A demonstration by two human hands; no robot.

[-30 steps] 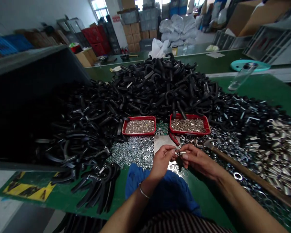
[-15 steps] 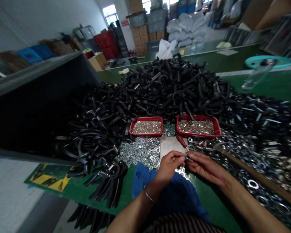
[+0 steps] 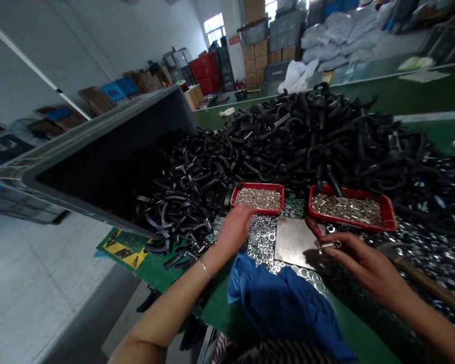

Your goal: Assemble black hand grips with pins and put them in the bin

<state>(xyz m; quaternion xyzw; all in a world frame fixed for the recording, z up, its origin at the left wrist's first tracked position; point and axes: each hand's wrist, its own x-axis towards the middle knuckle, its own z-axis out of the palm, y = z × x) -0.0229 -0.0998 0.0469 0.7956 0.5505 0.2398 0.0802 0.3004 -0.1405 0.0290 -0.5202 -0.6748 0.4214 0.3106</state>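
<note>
My left hand (image 3: 234, 228) reaches out to the left, fingers curled down onto the heap of shiny washers (image 3: 261, 237) just below the left red tray (image 3: 258, 197) of small silver parts. My right hand (image 3: 358, 263) hovers at the right edge of a bare metal plate (image 3: 293, 242) and pinches a small silver bolt (image 3: 330, 245) between thumb and fingertips. A second red tray (image 3: 351, 208) with small metal pieces sits beyond the right hand. A blue cloth (image 3: 284, 303) lies in front of me.
A huge pile of black U-shaped parts (image 3: 296, 136) covers the green table (image 3: 163, 270) behind the trays. A large dark bin (image 3: 109, 151) stands at the left. A wooden-handled hammer (image 3: 428, 283) lies at the right. Red-handled pliers (image 3: 314, 227) rest beside the plate.
The hands were together over the plate. My left hand has moved away left to the washers, my right hand stays with the small bolt. The camera has turned left.
</note>
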